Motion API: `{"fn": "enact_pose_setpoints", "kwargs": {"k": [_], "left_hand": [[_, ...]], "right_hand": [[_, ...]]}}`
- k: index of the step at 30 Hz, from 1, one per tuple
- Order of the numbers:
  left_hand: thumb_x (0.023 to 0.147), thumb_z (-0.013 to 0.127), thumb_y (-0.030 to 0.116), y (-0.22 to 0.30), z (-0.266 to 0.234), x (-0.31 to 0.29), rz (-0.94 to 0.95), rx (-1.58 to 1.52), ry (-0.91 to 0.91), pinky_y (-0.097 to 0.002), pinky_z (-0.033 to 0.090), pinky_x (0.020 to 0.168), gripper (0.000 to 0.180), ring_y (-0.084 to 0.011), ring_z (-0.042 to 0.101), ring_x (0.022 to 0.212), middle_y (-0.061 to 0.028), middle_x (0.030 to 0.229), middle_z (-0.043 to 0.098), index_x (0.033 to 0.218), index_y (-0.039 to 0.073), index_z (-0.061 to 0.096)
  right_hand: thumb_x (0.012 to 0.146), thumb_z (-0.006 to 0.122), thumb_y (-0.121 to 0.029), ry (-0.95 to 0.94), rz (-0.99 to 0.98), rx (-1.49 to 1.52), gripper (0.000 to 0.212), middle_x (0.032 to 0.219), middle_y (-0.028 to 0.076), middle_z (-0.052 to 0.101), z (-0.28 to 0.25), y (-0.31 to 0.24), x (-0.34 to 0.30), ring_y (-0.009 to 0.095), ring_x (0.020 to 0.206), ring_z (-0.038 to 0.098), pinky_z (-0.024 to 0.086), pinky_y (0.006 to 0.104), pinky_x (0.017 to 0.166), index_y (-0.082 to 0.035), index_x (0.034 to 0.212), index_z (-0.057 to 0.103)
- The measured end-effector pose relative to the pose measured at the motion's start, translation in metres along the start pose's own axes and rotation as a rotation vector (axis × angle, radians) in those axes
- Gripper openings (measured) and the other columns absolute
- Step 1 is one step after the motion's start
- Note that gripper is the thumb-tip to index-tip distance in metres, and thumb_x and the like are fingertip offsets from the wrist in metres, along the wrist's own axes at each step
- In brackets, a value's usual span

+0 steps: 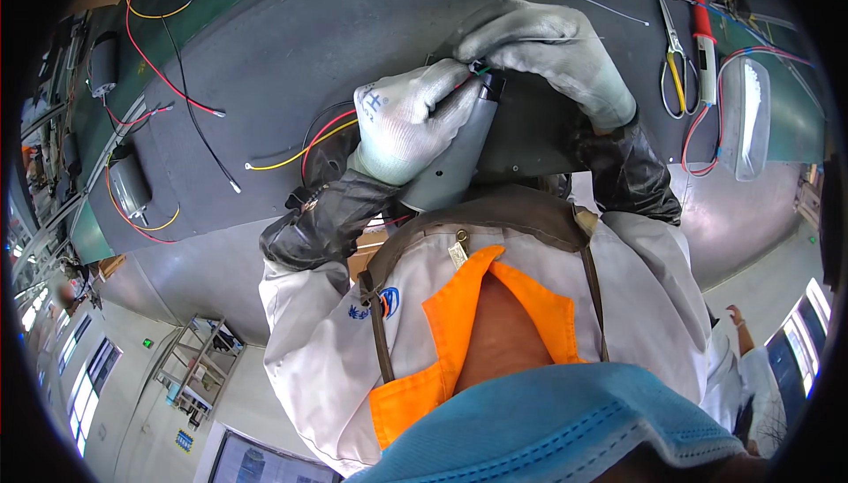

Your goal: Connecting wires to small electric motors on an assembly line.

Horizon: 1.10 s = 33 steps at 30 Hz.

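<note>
A grey cylindrical motor (457, 149) lies tilted against my body at the table's near edge. My left hand (408, 118), in a white knit glove, rests along its side with thumb and fingers pinched at its far end. From the right, my right hand (555, 52), gloved alike, bends over the same end with fingertips pinched. Between the fingertips show short dark and green wires (480, 68); their ends are mostly covered. Red, black and yellow leads (311, 149) stick out to the left behind my left hand.
Other motors with leads, a black one (104, 63) and a grey one (130, 187), lie at the left. At the right are scissors (676, 68), a red-handled soldering iron (700, 19) and a clear plastic box (751, 121). A white cable tie (602, 7) lies beyond my right hand.
</note>
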<state>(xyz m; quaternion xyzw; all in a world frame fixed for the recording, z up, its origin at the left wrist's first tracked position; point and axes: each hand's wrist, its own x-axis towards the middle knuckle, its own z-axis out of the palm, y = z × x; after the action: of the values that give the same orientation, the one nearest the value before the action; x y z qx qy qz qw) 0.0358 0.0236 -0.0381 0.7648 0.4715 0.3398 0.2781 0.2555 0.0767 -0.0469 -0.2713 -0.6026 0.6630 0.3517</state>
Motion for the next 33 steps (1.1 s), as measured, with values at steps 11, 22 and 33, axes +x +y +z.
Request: {"fn": "enact_pose_setpoints", "kwargs": {"k": [11, 22, 33], "left_hand": [[0.081, 0.069, 0.021, -0.013, -0.023, 0.015, 0.520, 0.613, -0.204, -0.0368, 0.049, 0.048, 0.018, -0.0206, 0.063, 0.052, -0.0034, 0.061, 0.060, 0.095, 0.011, 0.068], [0.086, 0.071, 0.020, 0.006, -0.023, 0.015, 0.604, 0.651, -0.430, -0.0381, 0.045, 0.049, 0.027, -0.0213, 0.059, 0.051, -0.0021, 0.060, 0.055, 0.101, -0.002, 0.064], [0.088, 0.069, 0.016, 0.008, -0.026, 0.053, 0.422, 0.227, -0.310, -0.0411, 0.053, 0.084, 0.024, -0.0351, 0.065, 0.094, -0.0168, 0.102, 0.067, 0.106, 0.001, 0.069]], "right_hand": [[0.104, 0.055, -0.017, 0.225, 0.201, 0.174, 0.026, 0.072, -0.002, 0.062, 0.030, -0.024, -0.015, 0.003, 0.058, 0.053, 0.040, 0.0186, 0.049, 0.000, 0.116, 0.071], [0.101, 0.059, -0.016, 0.167, 0.213, 0.237, 0.022, 0.058, -0.003, 0.057, 0.033, -0.018, 0.058, 0.003, 0.046, 0.045, 0.035, 0.0195, 0.044, -0.003, 0.109, 0.074], [0.093, 0.062, -0.011, 1.001, 0.307, -1.710, 0.052, 0.094, 0.022, 0.064, -0.108, 0.061, -0.198, 0.039, 0.090, 0.065, 0.052, 0.0487, 0.083, -0.009, 0.144, 0.050]]}}
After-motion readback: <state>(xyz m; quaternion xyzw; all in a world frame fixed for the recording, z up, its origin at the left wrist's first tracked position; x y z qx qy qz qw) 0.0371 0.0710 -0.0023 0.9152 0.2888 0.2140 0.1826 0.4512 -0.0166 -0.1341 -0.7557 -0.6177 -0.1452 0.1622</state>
